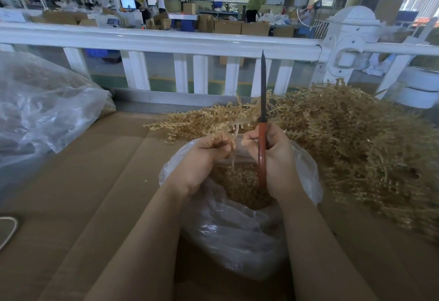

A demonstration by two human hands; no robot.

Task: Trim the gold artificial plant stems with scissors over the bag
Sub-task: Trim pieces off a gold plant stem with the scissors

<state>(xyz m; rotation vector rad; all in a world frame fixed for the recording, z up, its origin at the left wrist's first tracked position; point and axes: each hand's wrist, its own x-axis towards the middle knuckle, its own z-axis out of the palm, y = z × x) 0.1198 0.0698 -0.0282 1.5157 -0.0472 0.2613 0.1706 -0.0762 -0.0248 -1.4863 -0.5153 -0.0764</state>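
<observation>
My right hand grips the red handles of a pair of scissors, whose dark blades are closed and point straight up. My left hand pinches small gold plant pieces over the open clear plastic bag. A gold stem with beaded sprigs lies just behind both hands, its pale stalk curving down between them. Gold trimmings fill the bottom of the bag.
A big heap of gold stems covers the cardboard table surface on the right. A large crumpled plastic bag sits at the left. A white railing runs behind the table; people work in the background.
</observation>
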